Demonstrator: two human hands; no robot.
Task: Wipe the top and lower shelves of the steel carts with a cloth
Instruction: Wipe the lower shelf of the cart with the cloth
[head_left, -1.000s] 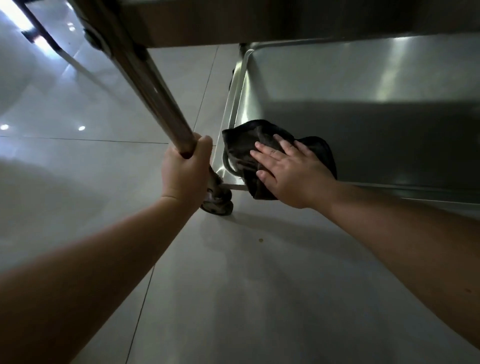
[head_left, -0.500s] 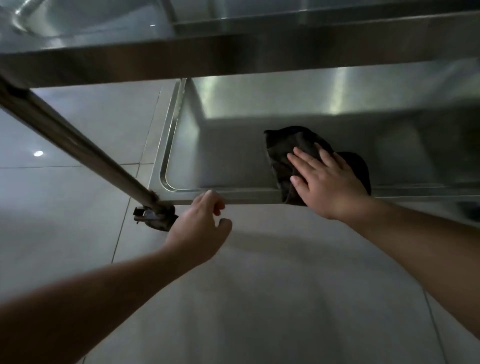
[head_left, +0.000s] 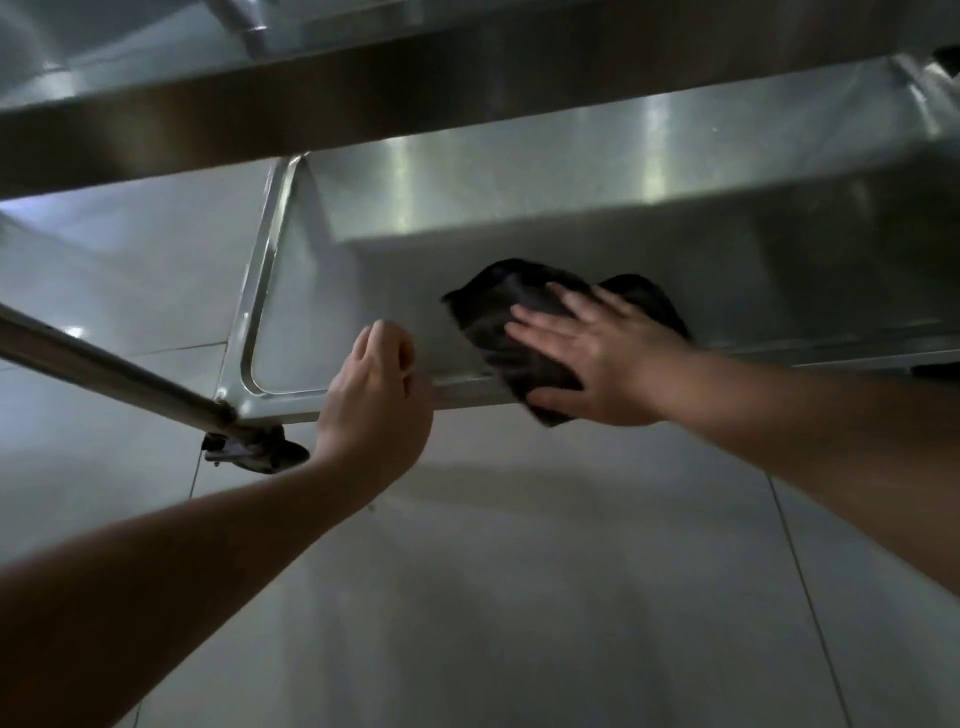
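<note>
A right hand (head_left: 592, 358) lies flat and open on a dark cloth (head_left: 511, 332) at the near edge of a steel cart's lower shelf (head_left: 571, 208), one corner of the cloth draped over the front rim. The left hand (head_left: 376, 395), fingers curled, rests at that rim just left of the cloth. The shelf's long axis runs left to right, most of it unwiped-looking to the right and beyond the cloth.

Lower steel shelf (head_left: 519, 218) sat under upper shelf (head_left: 363, 98) — raised rim, rounded corners. Dark cloth (head_left: 511, 332) lay on it, draped over near rim. Caster (head_left: 254, 449) — apparently — rested on tiled floor (head_left: 519, 597).
</note>
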